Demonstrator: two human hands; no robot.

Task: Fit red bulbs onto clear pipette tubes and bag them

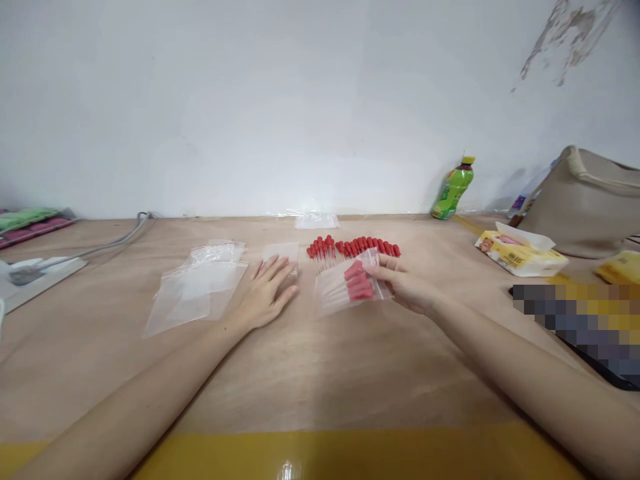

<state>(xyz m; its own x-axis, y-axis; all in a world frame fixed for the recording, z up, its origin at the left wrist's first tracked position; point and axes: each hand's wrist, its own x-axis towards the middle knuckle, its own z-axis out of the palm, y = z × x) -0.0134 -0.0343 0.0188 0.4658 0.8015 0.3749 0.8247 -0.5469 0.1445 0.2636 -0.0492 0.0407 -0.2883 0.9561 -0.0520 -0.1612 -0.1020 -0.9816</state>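
Note:
My right hand (400, 280) pinches the right end of a clear zip bag (333, 293). Inside the bag lie several red-handled pieces (360, 287) with thin pale shafts; their exact kind is not plain. Behind the bag, more red-handled pieces (367, 245) lie in a row on the table, a few with thin metal shafts pointing toward me. My left hand (265, 293) rests flat, fingers spread, with its fingertips over a small clear bag or sheet (281, 252). To its left, several flat clear zip bags (200, 287) overlap in a loose pile.
At the back right are a green bottle (453, 190), a tissue pack (520, 253) and a beige bag (585, 200). A dark-edged, blurred-out object (580, 327) lies at the right. A grey cable (107, 247) and a white board (47, 280) are at the left.

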